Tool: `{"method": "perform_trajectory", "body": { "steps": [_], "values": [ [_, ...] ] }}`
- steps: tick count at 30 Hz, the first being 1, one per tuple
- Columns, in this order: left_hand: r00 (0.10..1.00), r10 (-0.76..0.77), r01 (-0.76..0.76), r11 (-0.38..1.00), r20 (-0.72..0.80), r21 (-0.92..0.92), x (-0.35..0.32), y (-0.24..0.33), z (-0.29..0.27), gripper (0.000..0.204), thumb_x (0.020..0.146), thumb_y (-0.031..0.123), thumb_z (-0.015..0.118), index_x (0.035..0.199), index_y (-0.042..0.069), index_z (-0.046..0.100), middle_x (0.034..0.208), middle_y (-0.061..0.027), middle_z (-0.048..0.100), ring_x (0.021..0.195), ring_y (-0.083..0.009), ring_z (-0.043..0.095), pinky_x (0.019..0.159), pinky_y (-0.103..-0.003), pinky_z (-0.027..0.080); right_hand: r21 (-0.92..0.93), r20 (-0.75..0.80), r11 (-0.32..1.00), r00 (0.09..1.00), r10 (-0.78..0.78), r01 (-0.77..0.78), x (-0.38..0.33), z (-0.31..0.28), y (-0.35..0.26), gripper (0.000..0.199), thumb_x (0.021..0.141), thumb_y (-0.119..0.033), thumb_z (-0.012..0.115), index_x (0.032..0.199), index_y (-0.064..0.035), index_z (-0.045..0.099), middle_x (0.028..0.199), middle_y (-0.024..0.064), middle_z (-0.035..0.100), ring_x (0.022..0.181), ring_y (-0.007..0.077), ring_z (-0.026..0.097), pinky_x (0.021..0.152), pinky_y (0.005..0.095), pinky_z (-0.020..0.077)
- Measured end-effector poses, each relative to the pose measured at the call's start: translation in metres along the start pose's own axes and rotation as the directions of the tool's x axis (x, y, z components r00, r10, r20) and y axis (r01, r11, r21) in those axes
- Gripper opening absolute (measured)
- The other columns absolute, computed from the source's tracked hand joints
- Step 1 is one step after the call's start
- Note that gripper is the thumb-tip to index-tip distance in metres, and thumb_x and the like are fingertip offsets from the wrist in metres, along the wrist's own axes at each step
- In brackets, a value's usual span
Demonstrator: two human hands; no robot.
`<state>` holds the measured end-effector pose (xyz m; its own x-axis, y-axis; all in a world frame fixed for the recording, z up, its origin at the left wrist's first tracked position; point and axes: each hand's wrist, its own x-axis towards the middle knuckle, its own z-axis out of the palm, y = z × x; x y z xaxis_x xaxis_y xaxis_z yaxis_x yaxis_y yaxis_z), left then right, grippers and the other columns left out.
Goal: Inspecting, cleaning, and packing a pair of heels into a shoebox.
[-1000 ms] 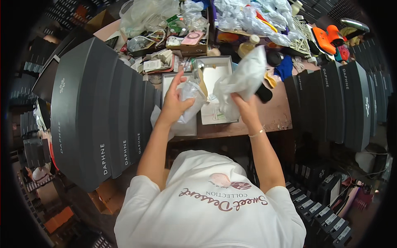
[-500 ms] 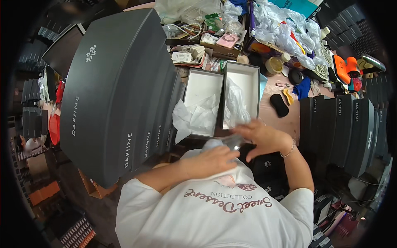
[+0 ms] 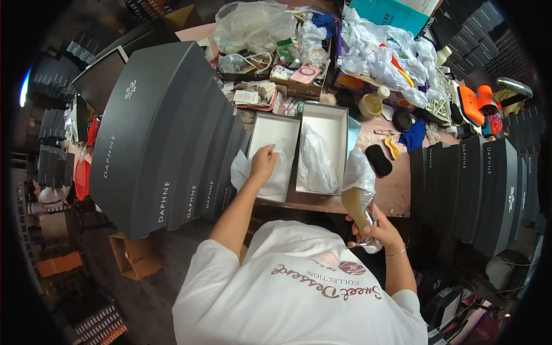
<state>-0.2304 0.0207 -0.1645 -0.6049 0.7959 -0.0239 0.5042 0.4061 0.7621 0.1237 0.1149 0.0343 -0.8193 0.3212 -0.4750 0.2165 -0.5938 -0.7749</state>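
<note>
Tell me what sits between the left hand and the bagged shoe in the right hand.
In the head view: the second open box, holding crumpled white tissue paper.

Shoe packing workshop or stockroom. Tall stacks of dark grey shoe boxes left, more stacked boxes right. Cluttered table carries open white-lined boxes, crumpled tissue paper, plastic bags, small packing oddments. More boxes on the floor.
</note>
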Motion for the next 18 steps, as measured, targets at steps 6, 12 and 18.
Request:
{"method": "perform_trajectory", "body": {
  "steps": [6,12,18],
  "values": [
    [0.868,0.493,-0.493,0.870,-0.057,0.007,0.013,0.131,-0.058,0.016,0.085,0.000,0.056,0.101,-0.003,0.059,0.092,-0.0186,0.060,0.083,-0.0330,0.061,0.070,-0.036,0.048,0.316,0.346,0.940,0.938,0.012,-0.128,0.034,0.009,-0.043,0.063,0.081,-0.026,0.059,0.131,-0.0004,0.031,0.103,0.0262,0.058,0.067,0.0191,0.061,0.052,0.0281,0.0507],
    [0.803,0.419,-0.399,0.906,-0.424,0.141,-0.030,0.153,-0.081,0.020,0.086,0.000,0.055,0.105,-0.002,0.061,0.091,-0.0168,0.060,0.082,-0.0347,0.061,0.070,-0.039,0.048,0.087,0.369,0.966,0.908,0.197,-0.245,0.085,0.006,-0.045,0.035,0.094,-0.024,0.048,0.121,-0.0031,0.042,0.091,0.0182,0.064,0.053,0.0154,0.059,0.046,0.0237,0.0504],
    [0.871,0.401,-0.411,0.911,-0.284,0.027,-0.028,0.158,-0.079,0.011,0.086,0.003,0.059,0.097,0.001,0.062,0.086,-0.0153,0.059,0.077,-0.0327,0.061,0.065,-0.037,0.048,0.074,0.330,0.986,0.937,0.117,-0.149,0.080,-0.012,0.008,0.051,0.089,-0.030,0.060,0.126,0.0007,0.041,0.100,0.0158,0.063,0.070,0.0129,0.058,0.059,0.0261,0.0501]
  ]
}}
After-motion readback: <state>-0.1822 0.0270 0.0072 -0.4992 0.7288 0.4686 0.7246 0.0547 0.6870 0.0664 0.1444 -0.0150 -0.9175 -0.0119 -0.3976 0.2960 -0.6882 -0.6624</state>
